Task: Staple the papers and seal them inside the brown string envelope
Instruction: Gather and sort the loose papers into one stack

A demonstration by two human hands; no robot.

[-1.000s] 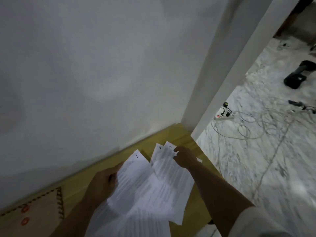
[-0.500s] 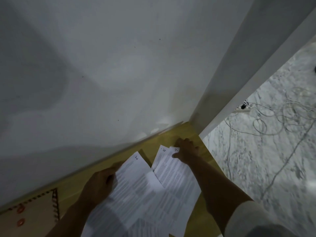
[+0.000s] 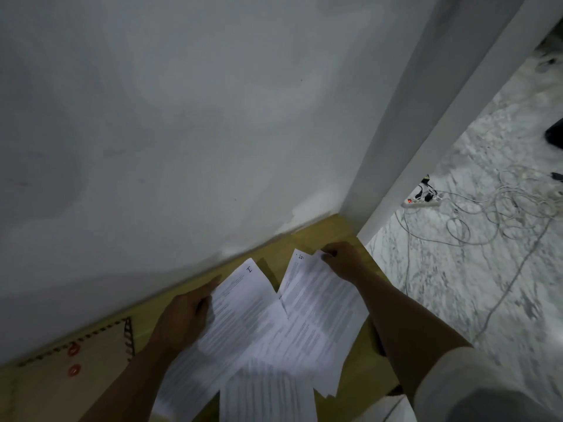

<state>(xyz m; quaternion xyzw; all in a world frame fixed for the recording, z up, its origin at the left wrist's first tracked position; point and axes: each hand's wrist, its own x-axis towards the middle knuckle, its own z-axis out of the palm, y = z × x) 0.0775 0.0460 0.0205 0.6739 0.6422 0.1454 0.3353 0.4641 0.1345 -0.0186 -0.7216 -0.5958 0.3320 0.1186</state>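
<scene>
Head view: flat printed papers (image 3: 259, 324) (fanned, overlapping)

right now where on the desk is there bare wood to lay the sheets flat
Bare wood shows in a strip of the desk along the wall, beyond the right hand, and in a narrow gap between the brown envelope and the left hand. The middle is crowded with fanned papers.
</scene>
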